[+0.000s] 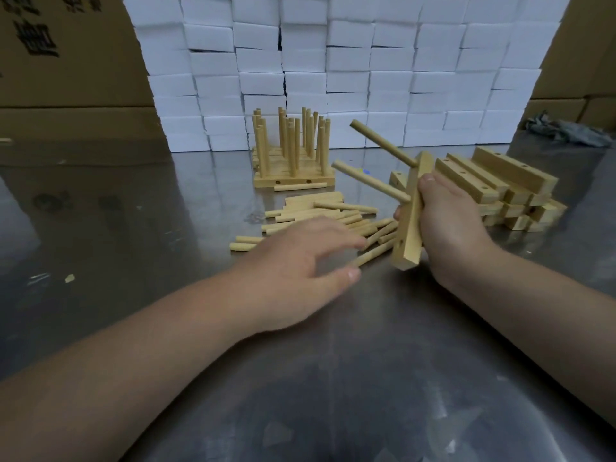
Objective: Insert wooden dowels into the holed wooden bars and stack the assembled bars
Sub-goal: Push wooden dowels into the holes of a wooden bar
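Observation:
My right hand (446, 221) grips a holed wooden bar (410, 228) held nearly upright, its lower end close to the table. Two dowels (370, 181) stick out of the bar toward the upper left; a free hole shows near its lower end. My left hand (300, 265) reaches palm-down over the pile of loose dowels (320, 218), fingers spread, blurred, holding nothing that I can see. Behind the pile stands a stack of assembled bars (293, 180) with several dowels pointing straight up. A heap of plain holed bars (500, 185) lies to the right, behind my right hand.
The work surface is a shiny metal table (333, 378). A wall of white foam blocks (333, 61) rises at the back. Cardboard boxes (66, 61) stand at the left and far right. A crumpled grey cloth (566, 131) lies at the back right. A small wood chip (69, 278) sits at the left.

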